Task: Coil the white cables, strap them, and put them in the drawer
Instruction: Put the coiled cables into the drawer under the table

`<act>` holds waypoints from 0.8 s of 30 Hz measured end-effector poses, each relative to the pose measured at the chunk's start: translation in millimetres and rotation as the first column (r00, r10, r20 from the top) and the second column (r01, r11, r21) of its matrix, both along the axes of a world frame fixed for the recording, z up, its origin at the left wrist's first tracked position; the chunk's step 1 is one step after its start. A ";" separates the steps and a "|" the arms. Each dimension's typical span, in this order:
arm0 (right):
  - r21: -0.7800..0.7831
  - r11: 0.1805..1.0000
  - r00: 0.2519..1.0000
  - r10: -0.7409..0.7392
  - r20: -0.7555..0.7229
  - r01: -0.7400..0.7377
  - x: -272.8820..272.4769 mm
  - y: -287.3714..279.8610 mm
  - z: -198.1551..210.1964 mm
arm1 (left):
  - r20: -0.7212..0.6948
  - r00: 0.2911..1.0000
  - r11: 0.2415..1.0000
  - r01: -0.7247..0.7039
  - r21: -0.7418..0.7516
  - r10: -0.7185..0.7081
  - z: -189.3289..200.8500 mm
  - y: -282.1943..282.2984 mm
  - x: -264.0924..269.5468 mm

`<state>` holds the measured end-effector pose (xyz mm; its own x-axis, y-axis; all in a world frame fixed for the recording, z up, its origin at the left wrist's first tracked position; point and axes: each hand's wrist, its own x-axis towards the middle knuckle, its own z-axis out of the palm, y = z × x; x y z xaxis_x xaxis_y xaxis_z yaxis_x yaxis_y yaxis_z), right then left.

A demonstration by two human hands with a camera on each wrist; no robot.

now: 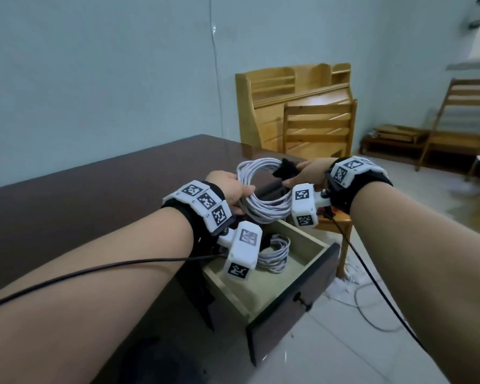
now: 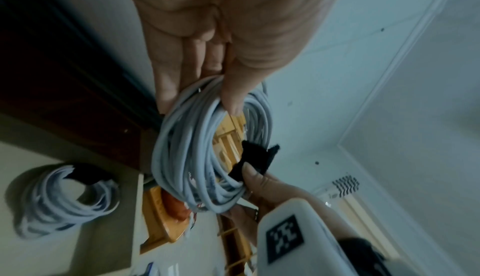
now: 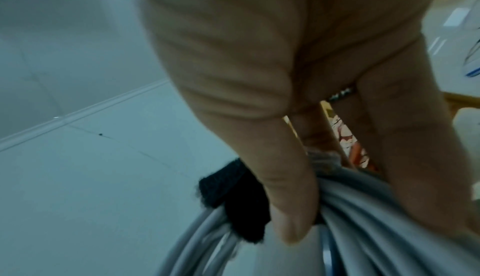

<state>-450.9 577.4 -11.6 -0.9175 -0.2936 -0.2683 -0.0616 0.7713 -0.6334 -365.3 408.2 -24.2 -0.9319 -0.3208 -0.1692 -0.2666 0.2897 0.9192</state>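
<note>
A coil of white cable (image 1: 257,200) (image 2: 187,153) (image 3: 363,219) is held in the air above the open drawer (image 1: 311,275). My left hand (image 1: 233,189) (image 2: 207,87) grips its near left side between thumb and fingers. My right hand (image 1: 306,171) (image 2: 255,180) (image 3: 293,219) pinches its right side where a black strap (image 1: 286,169) (image 2: 255,157) (image 3: 233,194) wraps the loops, one strap end sticking out. A second strapped white coil (image 1: 275,254) (image 2: 64,200) lies inside the drawer.
The drawer juts from a dark brown desk (image 1: 94,189), its dark front with a knob (image 1: 298,299) toward me. A wooden chair (image 1: 319,128) and a wooden shelf unit (image 1: 294,84) stand behind. Loose white cable (image 1: 369,306) lies on the tiled floor.
</note>
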 end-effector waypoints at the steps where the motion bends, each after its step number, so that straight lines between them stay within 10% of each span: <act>1: 0.020 1.000 1.000 -0.006 0.005 0.006 -2.0 7.6 -8.8 | 0.020 1.000 1.000 0.015 -0.011 -0.015 -7.3 7.4 -2.0; 24: 0.317 0.930 0.966 0.115 0.233 -0.187 -67.6 -33.4 -220.5 | 0.622 0.768 0.873 0.398 -0.281 -0.150 -239.1 -48.9 -83.3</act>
<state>-518.5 544.1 -232.1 -0.7827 -0.2847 -0.5534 -0.0899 0.9316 -0.3521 -448.6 359.3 -263.2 -0.7591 -0.2184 -0.6133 -0.5501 0.7190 0.4248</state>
